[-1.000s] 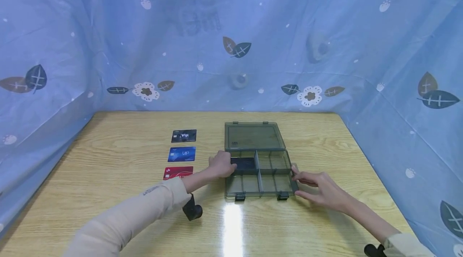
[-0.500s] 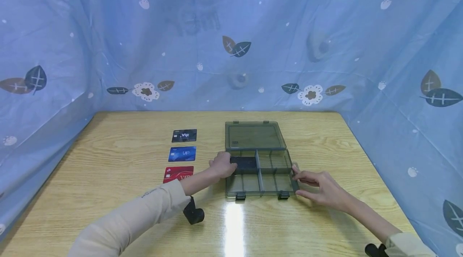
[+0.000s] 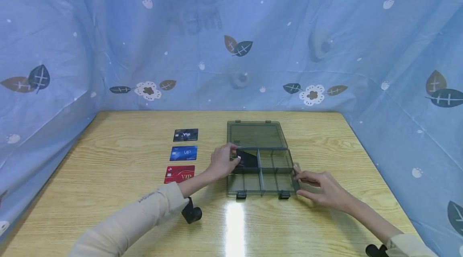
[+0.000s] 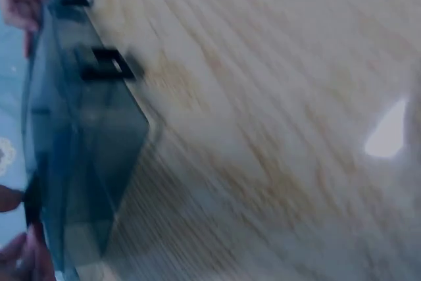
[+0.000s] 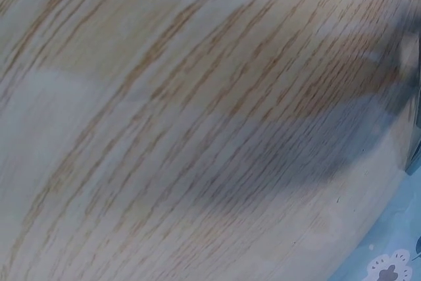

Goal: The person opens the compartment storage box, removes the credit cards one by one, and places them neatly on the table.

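My left hand (image 3: 223, 162) pinches a black card (image 3: 248, 159) between thumb and fingers at the back left compartment of a smoky see-through organizer box (image 3: 261, 195). The card stands tilted, with part of it inside that compartment. In the left wrist view, fingertips (image 4: 29, 255) and the dark card edge show beside the box wall, blurred. At the box's right end, my right hand (image 3: 320, 188) holds the side wall with thumb and fingers. The box's lid (image 3: 257, 135) lies folded back behind it. The other compartments look bare.
Left of the box, a black Vip card (image 3: 185, 134), a blue VIP card (image 3: 183, 153) and a red VIP card (image 3: 179, 174) lie in a column on the wooden table (image 3: 126, 156). A blue patterned curtain (image 3: 202, 48) surrounds the table's back and sides.
The black card lay flatter in the compartment before; its left end is now tilted up. My left fingers have shifted up and spread around that end. The right hand keeps its place.
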The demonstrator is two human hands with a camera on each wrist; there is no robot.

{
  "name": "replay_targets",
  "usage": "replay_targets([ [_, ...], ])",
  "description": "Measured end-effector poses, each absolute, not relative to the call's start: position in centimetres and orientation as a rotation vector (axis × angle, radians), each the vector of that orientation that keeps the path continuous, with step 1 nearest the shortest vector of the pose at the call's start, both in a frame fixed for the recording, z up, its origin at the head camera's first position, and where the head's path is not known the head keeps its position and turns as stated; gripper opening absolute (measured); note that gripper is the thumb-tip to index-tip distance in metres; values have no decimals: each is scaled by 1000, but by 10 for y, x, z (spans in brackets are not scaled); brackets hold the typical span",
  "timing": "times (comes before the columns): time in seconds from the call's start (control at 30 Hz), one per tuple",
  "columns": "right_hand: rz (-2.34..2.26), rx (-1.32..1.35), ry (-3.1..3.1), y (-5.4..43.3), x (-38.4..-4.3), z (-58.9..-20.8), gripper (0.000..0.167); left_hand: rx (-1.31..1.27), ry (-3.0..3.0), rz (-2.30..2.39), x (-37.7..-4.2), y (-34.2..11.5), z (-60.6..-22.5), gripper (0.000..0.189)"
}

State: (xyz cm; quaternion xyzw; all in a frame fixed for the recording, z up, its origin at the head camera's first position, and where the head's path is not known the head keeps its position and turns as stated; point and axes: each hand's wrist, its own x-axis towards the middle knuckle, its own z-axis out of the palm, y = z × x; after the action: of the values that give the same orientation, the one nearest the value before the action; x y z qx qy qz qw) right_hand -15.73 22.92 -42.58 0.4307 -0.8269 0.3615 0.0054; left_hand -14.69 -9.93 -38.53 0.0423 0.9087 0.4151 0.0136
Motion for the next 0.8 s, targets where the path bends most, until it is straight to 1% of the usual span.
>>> replay_targets([
  [0.27, 1143, 1361, -2592, 228, -156, -424, 29, 376, 2756, 1326, -156, -109, -390, 35],
  [0.33, 1140, 1362, -2587, 228, -156, -423, 29, 399, 2726, 1346, -158, -110, -392, 37],
  [0.67, 1129, 1360, -2581, 229, -157, -426, 29, 423, 2637, 1348, -169, -118, -399, 50],
  [0.8, 1116, 1352, -2576, 228, -157, -427, 29, 369, 2621, 1376, -171, -120, -401, 50],
])
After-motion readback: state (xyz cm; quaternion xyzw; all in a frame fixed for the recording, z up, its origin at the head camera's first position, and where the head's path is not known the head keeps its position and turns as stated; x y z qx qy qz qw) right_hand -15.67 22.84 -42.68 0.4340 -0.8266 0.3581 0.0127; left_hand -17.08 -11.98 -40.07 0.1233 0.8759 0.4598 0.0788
